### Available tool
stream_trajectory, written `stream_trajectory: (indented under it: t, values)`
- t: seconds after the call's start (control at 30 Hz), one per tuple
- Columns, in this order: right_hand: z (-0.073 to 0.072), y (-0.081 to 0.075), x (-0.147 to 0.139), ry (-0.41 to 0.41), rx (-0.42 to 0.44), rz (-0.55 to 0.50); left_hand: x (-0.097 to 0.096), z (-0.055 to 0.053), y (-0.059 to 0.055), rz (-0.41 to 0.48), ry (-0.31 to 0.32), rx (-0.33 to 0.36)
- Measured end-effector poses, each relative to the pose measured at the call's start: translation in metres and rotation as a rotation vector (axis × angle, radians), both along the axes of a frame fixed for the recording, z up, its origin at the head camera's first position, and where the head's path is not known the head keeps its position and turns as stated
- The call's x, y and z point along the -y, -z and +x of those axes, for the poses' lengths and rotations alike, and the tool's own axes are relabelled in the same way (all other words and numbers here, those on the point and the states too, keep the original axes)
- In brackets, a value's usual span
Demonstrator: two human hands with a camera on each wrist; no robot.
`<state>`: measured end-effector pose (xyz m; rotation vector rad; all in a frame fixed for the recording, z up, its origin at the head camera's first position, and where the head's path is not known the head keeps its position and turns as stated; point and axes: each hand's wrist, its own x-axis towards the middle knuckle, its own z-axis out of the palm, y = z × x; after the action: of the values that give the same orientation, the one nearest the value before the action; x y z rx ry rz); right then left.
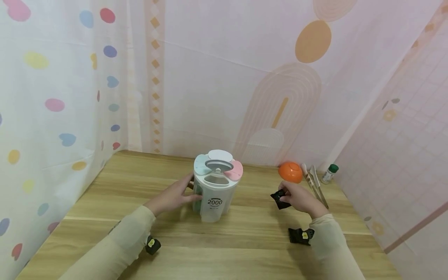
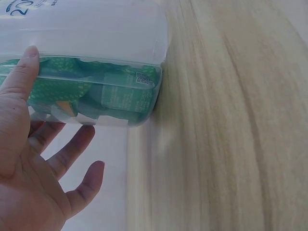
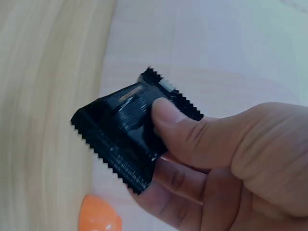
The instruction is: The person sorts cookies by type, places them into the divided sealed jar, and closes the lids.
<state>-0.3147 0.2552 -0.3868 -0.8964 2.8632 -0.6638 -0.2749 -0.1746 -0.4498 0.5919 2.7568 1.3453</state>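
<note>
A clear plastic storage canister marked 2000 stands upright on the table. Its lid has mint and pink sections, and the front flap is raised over an opening. My left hand grips the canister's left side, thumb on the front and fingers around behind. Green packets show through the wall beside that thumb. Between thumb and fingers, my right hand pinches a black wrapped packet with zigzag ends, held above the table to the right of the canister.
Another black packet lies beside the right wrist, partly under it in view. A black object with a yellow mark shows at the left sleeve. An orange bowl, long-handled utensils and a green-capped bottle sit at the back right.
</note>
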Motion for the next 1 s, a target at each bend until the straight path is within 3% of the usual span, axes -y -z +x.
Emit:
stream_trajectory:
  t: [0.23,0.63,1.0]
  values:
    - [0.006,-0.013,0.018,-0.006,-0.062,-0.095,0.001,0.002,-0.001,0.000,-0.004,-0.012]
    - [0.014,-0.025,0.039,-0.002,-0.030,-0.316,0.001,0.000,0.003,-0.007,0.011,-0.010]
    - [0.023,-0.039,0.062,0.012,-0.074,-0.499,0.000,-0.001,0.003,-0.009,0.005,0.004]
